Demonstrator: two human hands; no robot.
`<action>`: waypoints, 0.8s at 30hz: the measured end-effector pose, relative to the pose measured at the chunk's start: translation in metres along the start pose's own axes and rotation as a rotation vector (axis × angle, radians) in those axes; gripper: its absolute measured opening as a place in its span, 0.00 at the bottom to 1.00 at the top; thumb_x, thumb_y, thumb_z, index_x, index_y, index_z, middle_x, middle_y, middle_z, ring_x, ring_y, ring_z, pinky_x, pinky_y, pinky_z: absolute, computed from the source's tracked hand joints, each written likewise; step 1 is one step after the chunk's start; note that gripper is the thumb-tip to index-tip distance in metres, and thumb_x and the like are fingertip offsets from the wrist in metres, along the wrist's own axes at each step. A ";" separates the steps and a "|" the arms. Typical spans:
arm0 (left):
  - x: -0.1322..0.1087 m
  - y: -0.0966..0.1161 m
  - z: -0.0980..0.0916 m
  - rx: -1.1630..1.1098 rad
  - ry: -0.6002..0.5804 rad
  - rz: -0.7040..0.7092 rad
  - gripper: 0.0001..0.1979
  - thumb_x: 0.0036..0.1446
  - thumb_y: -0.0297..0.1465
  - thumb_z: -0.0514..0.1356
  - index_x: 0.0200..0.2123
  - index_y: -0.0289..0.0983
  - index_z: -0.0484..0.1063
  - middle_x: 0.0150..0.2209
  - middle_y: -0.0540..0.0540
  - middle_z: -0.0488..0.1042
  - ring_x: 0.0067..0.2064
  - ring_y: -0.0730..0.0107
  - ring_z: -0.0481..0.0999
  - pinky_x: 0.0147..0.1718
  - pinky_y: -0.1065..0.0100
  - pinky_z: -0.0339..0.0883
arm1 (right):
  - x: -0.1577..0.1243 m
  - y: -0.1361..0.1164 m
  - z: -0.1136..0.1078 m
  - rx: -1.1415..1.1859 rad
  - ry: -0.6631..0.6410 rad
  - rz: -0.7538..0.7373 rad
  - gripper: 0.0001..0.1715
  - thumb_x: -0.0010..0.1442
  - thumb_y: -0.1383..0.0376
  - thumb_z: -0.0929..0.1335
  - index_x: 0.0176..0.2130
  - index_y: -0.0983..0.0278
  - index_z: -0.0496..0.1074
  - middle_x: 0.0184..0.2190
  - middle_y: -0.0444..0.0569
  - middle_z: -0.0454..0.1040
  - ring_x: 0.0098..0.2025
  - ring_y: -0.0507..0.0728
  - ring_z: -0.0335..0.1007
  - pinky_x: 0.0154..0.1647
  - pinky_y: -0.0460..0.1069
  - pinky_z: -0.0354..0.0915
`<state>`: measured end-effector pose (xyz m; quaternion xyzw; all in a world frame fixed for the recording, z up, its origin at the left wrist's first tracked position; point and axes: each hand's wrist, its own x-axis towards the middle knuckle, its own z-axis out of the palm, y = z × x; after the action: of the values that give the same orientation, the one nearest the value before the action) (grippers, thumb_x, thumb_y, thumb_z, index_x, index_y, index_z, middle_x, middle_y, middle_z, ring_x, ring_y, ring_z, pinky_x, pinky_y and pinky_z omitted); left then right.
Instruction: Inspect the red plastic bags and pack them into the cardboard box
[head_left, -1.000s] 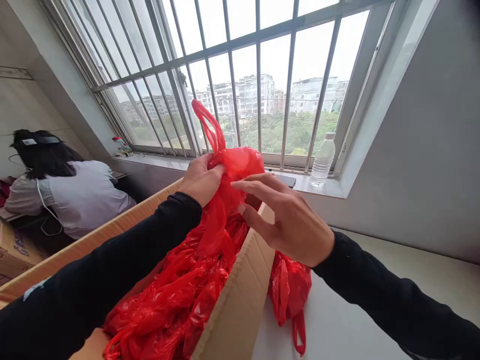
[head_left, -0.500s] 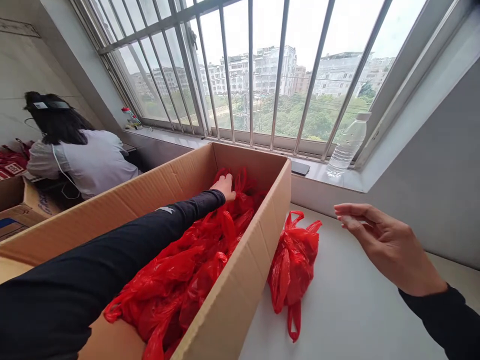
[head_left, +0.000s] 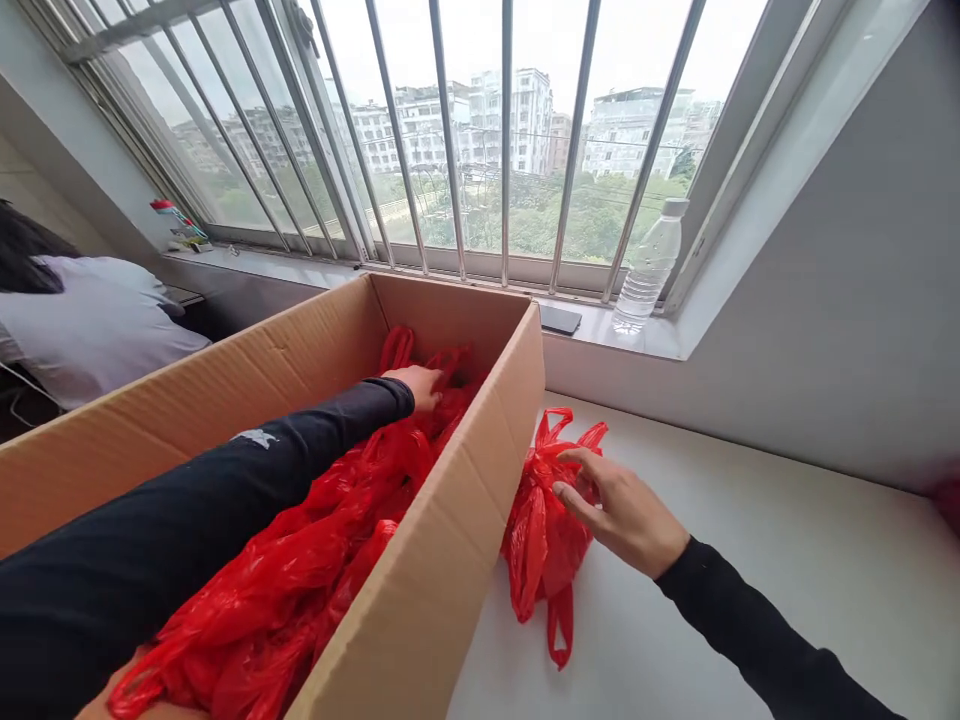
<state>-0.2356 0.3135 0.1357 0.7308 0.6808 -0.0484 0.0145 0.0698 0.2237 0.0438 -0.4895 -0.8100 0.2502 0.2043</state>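
My left hand [head_left: 417, 385] reaches deep into a long cardboard box [head_left: 480, 440], over a heap of red plastic bags [head_left: 300, 570]. Its visible fingers stretch out against the bags near the far end, with the fingertips partly hidden. A single knotted red plastic bag [head_left: 551, 545] lies outside the box on the white table. Over that bag's upper right side is my right hand [head_left: 626, 510], thumb and fingers apart. Whether those fingertips touch the plastic I cannot tell.
The white table [head_left: 720, 580] extends to the right of the box. Behind stands a barred window, its sill [head_left: 652, 338] bearing a clear water bottle [head_left: 651, 268] and a dark flat object [head_left: 560, 319]. Another person in a light top [head_left: 105, 325] sits at the left.
My right hand has moved left from over the table to the knotted bag. My left hand has shifted slightly among the bags in the box. The view has turned to the right.
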 end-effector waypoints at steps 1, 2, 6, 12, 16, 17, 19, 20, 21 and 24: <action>0.001 0.003 -0.011 0.010 0.016 0.002 0.18 0.59 0.38 0.59 0.50 0.39 0.75 0.46 0.41 0.80 0.49 0.54 0.78 0.52 0.57 0.67 | 0.000 -0.001 0.005 -0.046 0.006 0.033 0.24 0.65 0.49 0.63 0.55 0.56 0.65 0.31 0.44 0.73 0.34 0.60 0.70 0.33 0.52 0.61; 0.000 0.007 -0.023 0.019 0.042 0.004 0.18 0.59 0.38 0.57 0.50 0.39 0.75 0.46 0.41 0.80 0.49 0.53 0.78 0.52 0.59 0.67 | 0.001 -0.001 0.011 -0.093 0.012 0.067 0.29 0.64 0.47 0.64 0.58 0.56 0.62 0.32 0.45 0.74 0.34 0.62 0.71 0.31 0.52 0.59; -0.027 0.039 -0.068 -0.111 0.250 0.068 0.21 0.60 0.38 0.52 0.54 0.40 0.72 0.45 0.46 0.80 0.46 0.60 0.79 0.46 0.65 0.69 | 0.005 0.009 0.030 -0.154 0.038 0.153 0.34 0.60 0.53 0.66 0.62 0.58 0.57 0.34 0.47 0.75 0.35 0.63 0.72 0.30 0.51 0.55; -0.098 0.085 -0.079 -0.418 0.275 0.216 0.19 0.58 0.39 0.56 0.51 0.42 0.74 0.37 0.50 0.80 0.36 0.65 0.78 0.37 0.67 0.69 | 0.003 0.040 0.031 0.263 0.097 0.271 0.29 0.55 0.64 0.66 0.56 0.59 0.61 0.25 0.40 0.71 0.30 0.59 0.69 0.35 0.51 0.60; -0.115 0.087 -0.071 -0.454 0.306 0.209 0.20 0.57 0.38 0.57 0.52 0.41 0.73 0.42 0.47 0.79 0.41 0.62 0.78 0.41 0.63 0.70 | -0.004 0.048 0.025 0.392 0.112 0.301 0.30 0.51 0.66 0.66 0.55 0.60 0.62 0.27 0.40 0.72 0.30 0.57 0.70 0.34 0.51 0.65; -0.117 0.086 -0.071 -0.459 0.324 0.214 0.20 0.57 0.38 0.57 0.51 0.41 0.74 0.42 0.46 0.78 0.41 0.61 0.78 0.41 0.63 0.70 | -0.005 0.048 0.021 0.432 0.117 0.309 0.28 0.52 0.66 0.66 0.53 0.61 0.63 0.26 0.40 0.71 0.29 0.57 0.70 0.32 0.51 0.66; -0.119 0.087 -0.074 -0.496 0.352 0.229 0.17 0.57 0.38 0.57 0.48 0.40 0.75 0.40 0.46 0.78 0.39 0.62 0.77 0.39 0.63 0.70 | -0.007 0.046 0.009 0.517 0.131 0.317 0.24 0.53 0.64 0.65 0.51 0.63 0.63 0.26 0.41 0.71 0.28 0.56 0.71 0.28 0.50 0.68; -0.120 0.090 -0.076 -0.531 0.362 0.236 0.16 0.57 0.38 0.57 0.46 0.40 0.76 0.38 0.47 0.78 0.37 0.63 0.77 0.38 0.64 0.70 | -0.008 0.043 0.001 0.552 0.143 0.317 0.23 0.54 0.63 0.64 0.50 0.63 0.64 0.26 0.42 0.72 0.28 0.56 0.72 0.28 0.50 0.69; -0.122 0.094 -0.080 -0.567 0.365 0.241 0.15 0.57 0.38 0.57 0.44 0.40 0.77 0.36 0.48 0.78 0.35 0.64 0.76 0.36 0.64 0.70 | -0.008 0.038 -0.010 0.586 0.165 0.310 0.22 0.55 0.62 0.64 0.50 0.63 0.64 0.28 0.43 0.73 0.29 0.56 0.72 0.28 0.50 0.69; -0.131 0.110 -0.090 -0.679 0.344 0.269 0.13 0.56 0.41 0.58 0.39 0.41 0.78 0.32 0.49 0.78 0.33 0.64 0.75 0.33 0.65 0.70 | -0.012 0.007 -0.049 0.683 0.319 0.201 0.22 0.55 0.62 0.67 0.50 0.62 0.65 0.31 0.44 0.75 0.32 0.56 0.73 0.30 0.49 0.70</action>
<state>-0.1299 0.1833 0.2318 0.7644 0.5490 0.3044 0.1471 0.1085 0.2261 0.0773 -0.5030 -0.5862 0.4447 0.4533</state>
